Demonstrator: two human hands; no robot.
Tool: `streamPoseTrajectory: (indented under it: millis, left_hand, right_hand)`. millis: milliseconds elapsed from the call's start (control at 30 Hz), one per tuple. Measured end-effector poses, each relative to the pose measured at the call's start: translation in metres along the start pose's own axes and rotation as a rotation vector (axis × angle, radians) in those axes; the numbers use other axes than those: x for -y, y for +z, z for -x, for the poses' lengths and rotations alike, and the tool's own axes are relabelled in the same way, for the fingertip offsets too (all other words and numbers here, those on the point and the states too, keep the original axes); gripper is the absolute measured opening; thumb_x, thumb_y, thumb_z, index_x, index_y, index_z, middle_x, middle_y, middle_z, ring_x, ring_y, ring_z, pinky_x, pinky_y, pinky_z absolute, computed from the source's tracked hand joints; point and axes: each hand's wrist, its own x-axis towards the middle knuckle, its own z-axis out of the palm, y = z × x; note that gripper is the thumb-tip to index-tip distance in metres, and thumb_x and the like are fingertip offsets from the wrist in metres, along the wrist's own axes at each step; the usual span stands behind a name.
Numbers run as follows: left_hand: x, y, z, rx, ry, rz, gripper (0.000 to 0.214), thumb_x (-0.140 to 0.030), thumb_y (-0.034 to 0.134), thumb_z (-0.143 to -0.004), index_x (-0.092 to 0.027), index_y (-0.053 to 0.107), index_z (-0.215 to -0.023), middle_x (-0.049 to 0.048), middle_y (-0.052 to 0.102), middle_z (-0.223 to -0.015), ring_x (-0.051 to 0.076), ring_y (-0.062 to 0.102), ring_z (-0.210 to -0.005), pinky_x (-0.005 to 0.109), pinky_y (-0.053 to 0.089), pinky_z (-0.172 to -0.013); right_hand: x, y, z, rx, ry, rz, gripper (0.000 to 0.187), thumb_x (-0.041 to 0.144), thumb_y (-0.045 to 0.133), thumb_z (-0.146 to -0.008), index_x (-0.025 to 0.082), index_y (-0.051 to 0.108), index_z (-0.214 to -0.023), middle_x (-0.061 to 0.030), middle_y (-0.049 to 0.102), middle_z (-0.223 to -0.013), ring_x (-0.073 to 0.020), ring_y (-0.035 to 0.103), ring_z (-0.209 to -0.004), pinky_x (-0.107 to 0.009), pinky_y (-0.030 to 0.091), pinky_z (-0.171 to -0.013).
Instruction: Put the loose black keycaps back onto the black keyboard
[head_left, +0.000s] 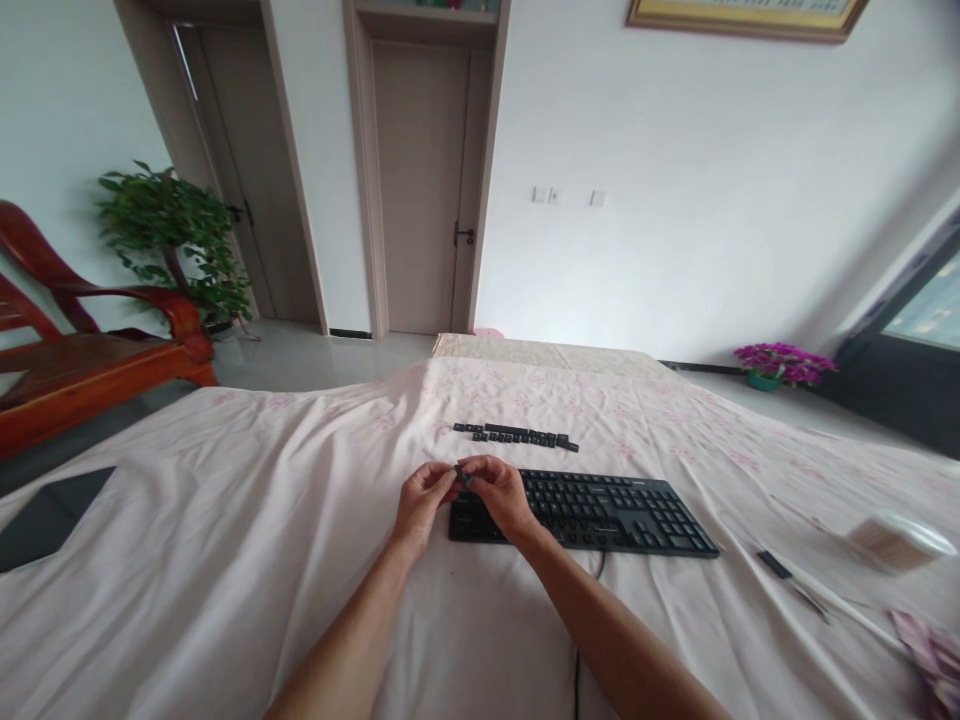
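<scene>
My left hand (pixel 418 500) and my right hand (pixel 506 492) meet just over the left end of a black keyboard (pixel 652 515). Between their fingertips is a small dark keycap (pixel 462 475), pinched from both sides; the fingers cover much of it. The keyboard lies flat on the cloth, and my right hand and wrist hide part of its left side. Along its lower left, bare switch spots show where caps are off. Beyond the keyboard, loose black keycaps (pixel 517 437) lie in two rows, a long space bar (pixel 505 430) among them.
A pale flowered cloth (pixel 315 560) covers the surface in folds. To the right are a clear tub of cotton swabs (pixel 900 542), a slim black-ended tool (pixel 775 565) and a pink cloth (pixel 930 640). A dark tablet-like slab (pixel 52 520) lies far left. The keyboard's cable (pixel 577 670) runs toward me.
</scene>
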Motion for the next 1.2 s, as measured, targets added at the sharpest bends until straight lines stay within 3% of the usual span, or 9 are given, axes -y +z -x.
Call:
streamPoseTrajectory:
  millis: [267,467,733,900,1067,1200]
  left_hand:
    - [0.004,-0.001,-0.002,0.013,-0.009,0.001,0.037,-0.037,0.077,-0.062,-0.015,0.060,-0.085,0.0002,0.066,-0.075,0.013,0.064,-0.069,0.024,0.052,-0.065]
    - [0.000,0.002,0.000,0.014,-0.007,0.040,0.044,-0.034,0.079,-0.061,-0.015,0.061,-0.096,0.0024,0.067,-0.086,0.012,0.065,-0.071,0.023,0.052,-0.065]
    - [0.001,0.002,0.000,0.047,0.000,-0.012,0.040,-0.035,0.076,-0.066,-0.014,0.065,-0.098,0.0043,0.069,-0.085,0.012,0.063,-0.074,0.023,0.050,-0.070]
    - [0.001,0.005,0.002,0.110,-0.009,0.030,0.042,-0.033,0.075,-0.068,-0.016,0.063,-0.104,0.0046,0.067,-0.094,0.014,0.063,-0.082,0.023,0.049,-0.074]
    - [-0.005,0.006,0.005,0.164,-0.013,0.042,0.040,-0.032,0.074,-0.070,-0.016,0.061,-0.105,0.0029,0.065,-0.089,0.014,0.063,-0.082,0.023,0.049,-0.073]
    - [-0.009,0.002,0.006,0.264,-0.038,0.021,0.044,-0.033,0.072,-0.072,-0.018,0.058,-0.112,0.0022,0.063,-0.088,0.014,0.062,-0.078,0.023,0.048,-0.067]
  right_hand:
    - [-0.004,-0.002,0.016,-0.047,0.064,-0.131,0.022,0.025,0.075,-0.063,0.021,0.072,-0.084,-0.0022,0.073,-0.088,-0.0198,0.067,-0.083,-0.037,0.053,-0.084]
    - [-0.007,-0.004,0.021,-0.055,0.113,-0.156,0.034,0.026,0.076,-0.061,0.022,0.072,-0.095,-0.0029,0.073,-0.093,-0.0220,0.068,-0.086,-0.040,0.053,-0.085]
    - [-0.007,-0.004,0.025,-0.137,0.076,0.068,0.024,0.030,0.073,-0.066,0.022,0.073,-0.089,-0.0023,0.072,-0.081,-0.0195,0.065,-0.070,-0.032,0.054,-0.065]
    - [-0.012,-0.005,0.028,-0.180,-0.018,0.273,0.029,0.026,0.073,-0.069,0.022,0.071,-0.098,-0.0012,0.070,-0.083,-0.0180,0.065,-0.075,-0.031,0.054,-0.073]
    - [-0.004,-0.011,0.033,-0.085,-0.187,0.552,0.047,0.025,0.071,-0.072,0.026,0.063,-0.118,-0.0006,0.066,-0.090,-0.0136,0.061,-0.071,-0.029,0.053,-0.073]
    - [0.013,-0.015,0.035,0.105,-0.311,0.642,0.055,0.026,0.066,-0.078,0.029,0.053,-0.131,-0.0058,0.058,-0.114,-0.0143,0.060,-0.081,-0.028,0.053,-0.072]
